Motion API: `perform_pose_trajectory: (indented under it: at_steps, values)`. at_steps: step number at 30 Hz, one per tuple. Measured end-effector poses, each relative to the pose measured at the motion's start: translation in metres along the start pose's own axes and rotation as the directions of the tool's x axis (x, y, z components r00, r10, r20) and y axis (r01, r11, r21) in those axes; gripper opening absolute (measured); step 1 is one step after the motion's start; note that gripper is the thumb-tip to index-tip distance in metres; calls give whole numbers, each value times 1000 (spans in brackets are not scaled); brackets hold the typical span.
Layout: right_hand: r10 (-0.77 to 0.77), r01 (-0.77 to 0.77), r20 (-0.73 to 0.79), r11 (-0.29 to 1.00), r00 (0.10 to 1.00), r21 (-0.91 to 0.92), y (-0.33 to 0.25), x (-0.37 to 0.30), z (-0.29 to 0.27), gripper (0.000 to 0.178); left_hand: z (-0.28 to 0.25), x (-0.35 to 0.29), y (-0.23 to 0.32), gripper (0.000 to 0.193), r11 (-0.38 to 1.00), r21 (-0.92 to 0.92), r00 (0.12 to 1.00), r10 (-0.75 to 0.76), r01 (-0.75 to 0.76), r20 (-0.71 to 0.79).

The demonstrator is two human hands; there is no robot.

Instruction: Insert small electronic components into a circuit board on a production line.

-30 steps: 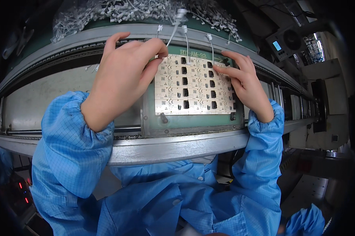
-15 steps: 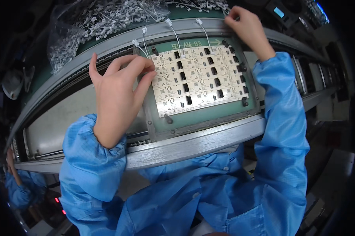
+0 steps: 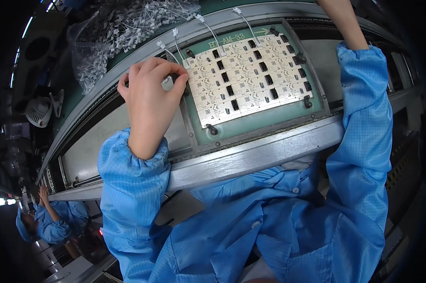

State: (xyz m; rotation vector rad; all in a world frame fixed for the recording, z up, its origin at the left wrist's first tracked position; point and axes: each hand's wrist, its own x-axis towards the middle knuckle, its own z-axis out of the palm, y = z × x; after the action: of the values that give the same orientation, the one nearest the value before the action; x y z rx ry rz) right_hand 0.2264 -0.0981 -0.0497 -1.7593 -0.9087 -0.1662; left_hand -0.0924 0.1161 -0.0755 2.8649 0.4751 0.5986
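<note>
A panel of white circuit boards with rows of black components lies in a green carrier. Thumb and forefinger of my left hand come together in a pinch at the panel's upper left edge; whatever is between them is too small to make out. Several short white leads with plugs, among them one cable, run from the panel's far edge over the metal rail. Of my right hand, beyond the far right of the carrier, only the wrist and back part show; its fingers are cut off by the picture's upper edge.
A clear plastic bag with a heap of white plug leads lies behind the far rail. The near metal rail runs between my body and the carrier. At the lower left, a co-worker in blue is beside the line. A white fan-like object stands far left.
The whole view has shifted, bringing the co-worker further into sight. My right hand has gone farther out and up, partly out of the picture. My left hand stays pinched at the panel's left edge.
</note>
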Motion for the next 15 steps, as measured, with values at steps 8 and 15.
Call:
perform_pose_trajectory:
  at_steps: [8,15]
  values:
    - [-97,95,-31,994,995,-55,-7,3,-7,14,-6,7,1,7,999,44,997,21,-24,69]
    - [-118,112,-86,991,989,-71,-4,5,-14,14,-2,9,0,12,972,-227,996,-45,61,74]
